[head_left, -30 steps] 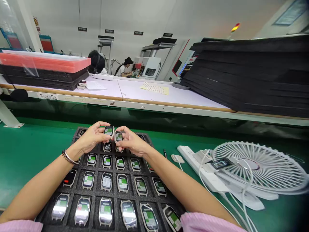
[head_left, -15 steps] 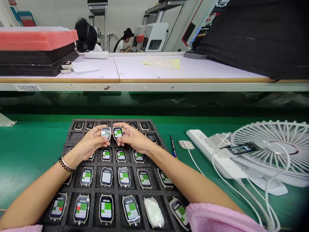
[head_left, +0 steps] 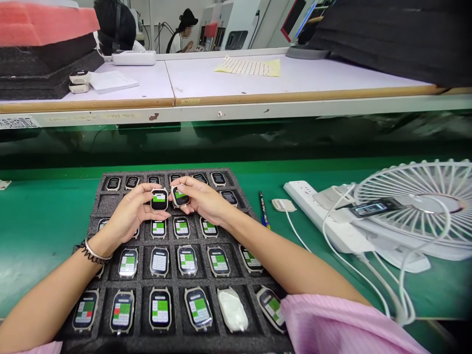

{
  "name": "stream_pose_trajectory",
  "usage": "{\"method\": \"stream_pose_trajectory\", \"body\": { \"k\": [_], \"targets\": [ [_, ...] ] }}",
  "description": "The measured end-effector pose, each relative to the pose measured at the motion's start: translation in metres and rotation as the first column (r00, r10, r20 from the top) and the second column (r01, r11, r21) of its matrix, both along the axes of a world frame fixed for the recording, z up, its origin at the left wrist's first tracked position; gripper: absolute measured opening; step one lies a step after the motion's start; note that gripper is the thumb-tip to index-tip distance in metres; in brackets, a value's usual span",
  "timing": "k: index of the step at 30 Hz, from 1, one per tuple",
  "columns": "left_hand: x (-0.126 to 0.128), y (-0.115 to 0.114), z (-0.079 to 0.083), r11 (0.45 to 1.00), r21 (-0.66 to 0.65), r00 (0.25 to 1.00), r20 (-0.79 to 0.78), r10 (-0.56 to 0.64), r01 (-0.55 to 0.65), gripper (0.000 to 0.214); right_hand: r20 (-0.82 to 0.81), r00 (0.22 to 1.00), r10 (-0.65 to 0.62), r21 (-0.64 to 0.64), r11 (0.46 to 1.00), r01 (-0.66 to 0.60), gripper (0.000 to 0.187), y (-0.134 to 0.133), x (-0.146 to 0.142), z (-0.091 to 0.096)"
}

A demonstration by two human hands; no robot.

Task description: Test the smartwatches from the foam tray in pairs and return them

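My left hand [head_left: 142, 206] grips a smartwatch body [head_left: 160, 199] without a strap, its screen lit green and white. Close beside it, my right hand [head_left: 197, 199] pinches a second watch body [head_left: 180, 196], slightly tilted, the thumb over its upper screen. Both are held above a black foam tray [head_left: 142, 290] with rows of square pockets. Most pockets hold similar watches, such as one with a green grid [head_left: 161, 308] and one with a red patch [head_left: 122, 310]. A white-covered watch [head_left: 232, 309] lies face down or wrapped in the front row. My hands hide some pockets.
Right of the tray lie a pen [head_left: 264, 209], a small charging pad [head_left: 283, 205], a white power strip [head_left: 324, 216] with cables, and a white fan [head_left: 416, 201] with a small device on it. A shelf [head_left: 228, 93] spans the back; two people are beyond it.
The thumbs have shifted on both watches, and the right one has tilted. The left fingers have opened out somewhat around theirs. The whole view has moved slightly, so the shelf sits higher.
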State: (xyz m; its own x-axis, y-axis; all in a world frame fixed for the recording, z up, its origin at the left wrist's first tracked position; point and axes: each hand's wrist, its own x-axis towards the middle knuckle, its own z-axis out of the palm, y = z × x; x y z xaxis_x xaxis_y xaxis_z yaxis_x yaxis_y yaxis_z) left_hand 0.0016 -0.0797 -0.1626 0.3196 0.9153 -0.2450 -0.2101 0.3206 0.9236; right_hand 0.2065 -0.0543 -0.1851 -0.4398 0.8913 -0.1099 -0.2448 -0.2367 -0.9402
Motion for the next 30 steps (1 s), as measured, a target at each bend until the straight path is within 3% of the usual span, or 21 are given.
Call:
{"method": "stream_pose_trajectory", "body": {
  "k": [7, 30],
  "targets": [
    [-0.0009, -0.0030, -0.0008, 1.000, 0.015, 1.000, 0.005, 0.008, -0.008, 0.039, 0.003, 0.999, 0.032, 0.044, 0.999, -0.032, 0.044, -0.0020, 0.0011, -0.0001],
    [0.0011, -0.0037, -0.0011, 0.995, 0.091, 0.999, -0.032, 0.037, -0.034, 0.043, -0.058, 0.992, 0.110, 0.118, 0.988, -0.102, 0.039, -0.0033, 0.0001, -0.0049]
  ]
}}
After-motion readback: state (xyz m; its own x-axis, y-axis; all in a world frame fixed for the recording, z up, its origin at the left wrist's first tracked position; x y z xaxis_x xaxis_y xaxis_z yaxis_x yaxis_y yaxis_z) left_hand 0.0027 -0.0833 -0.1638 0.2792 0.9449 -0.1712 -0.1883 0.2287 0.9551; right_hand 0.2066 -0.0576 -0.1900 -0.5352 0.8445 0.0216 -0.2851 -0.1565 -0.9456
